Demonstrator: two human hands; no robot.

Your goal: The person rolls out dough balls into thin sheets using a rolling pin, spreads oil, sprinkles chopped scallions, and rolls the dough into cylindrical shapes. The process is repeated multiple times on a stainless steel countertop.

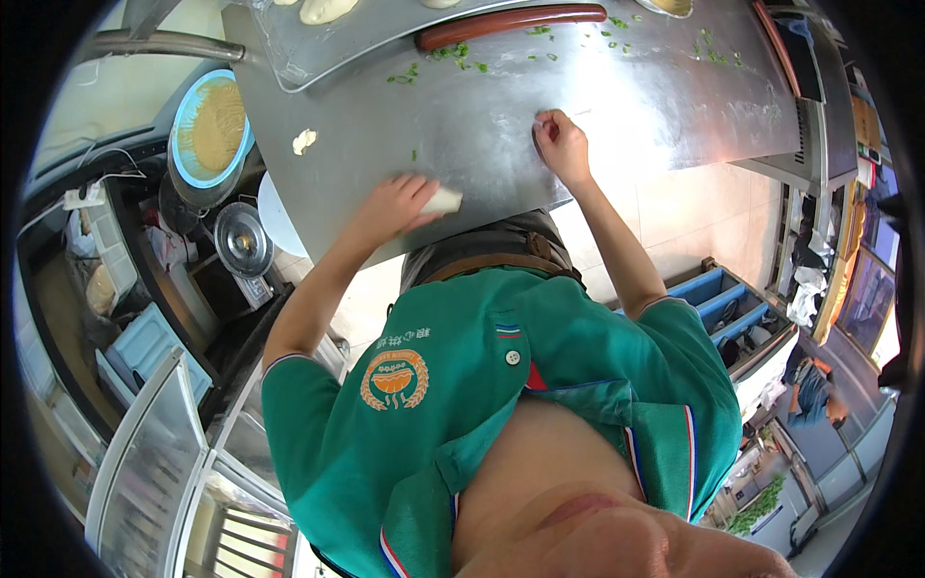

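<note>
My left hand (pixel 396 206) lies over a short, pale cylinder of dough (pixel 446 201) near the front edge of the steel worktable (pixel 347 137). One end of the dough sticks out past the fingers; the rest is covered by the hand. Farther right, my right hand (pixel 567 150) rests on the steel with its fingers curled together, and I see nothing in it. A dark, shadow-like line runs along its left side. A small torn scrap of dough (pixel 304 141) lies to the left. One green scallion bit (pixel 414 154) sits just beyond my left hand.
A reddish-brown rolling pin (pixel 513 25) lies across the back, amid chopped scallions (pixel 459 52). Behind it is a metal tray (pixel 289 61) with dough pieces. A bowl (pixel 668 6) stands back right. Left of the table, a blue basin (pixel 189 170) holds brownish paste. A person (pixel 813 394) appears far right.
</note>
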